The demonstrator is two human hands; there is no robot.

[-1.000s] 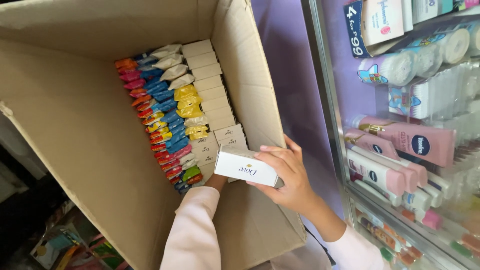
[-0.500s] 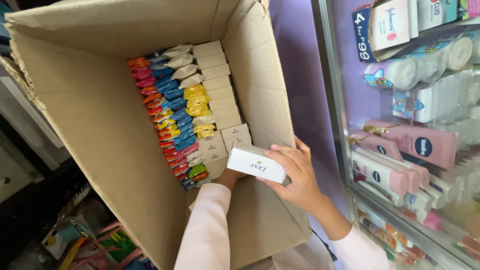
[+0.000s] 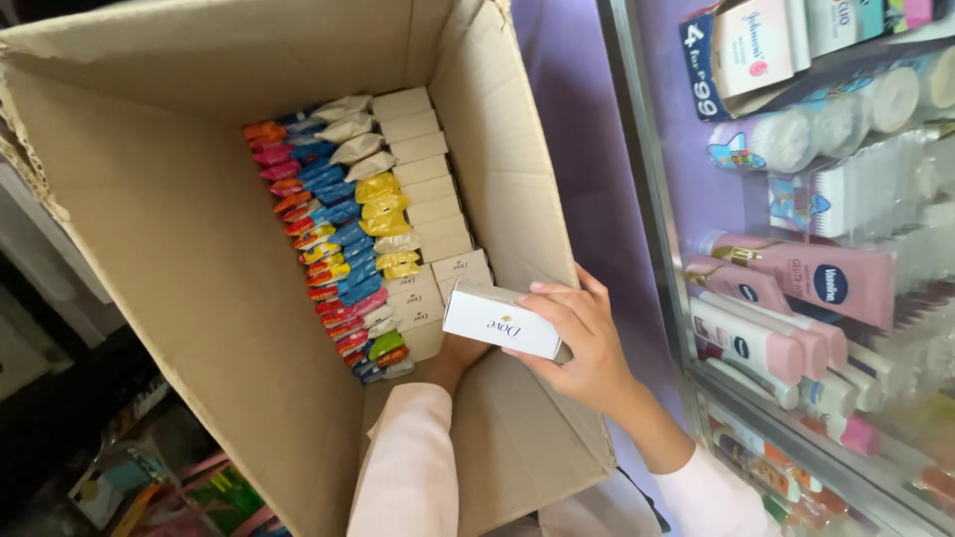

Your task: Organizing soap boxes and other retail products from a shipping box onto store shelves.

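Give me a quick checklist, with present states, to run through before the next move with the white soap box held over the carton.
1. Right hand grips the white soap box securely, fingers wrapped over its end: ok.
2. Box is clear of the cardboard carton wall: ok, it sits above the packed rows.
3. Left hand position: cannot tell; it reaches down under the held box and is mostly hidden.
4. Row of white boxes in the carton stands neat: ok.
5. Colourful sachets beside that row are undisturbed: ok.
6. Free room on the glass-fronted shelves at the right: cannot tell; they look full.
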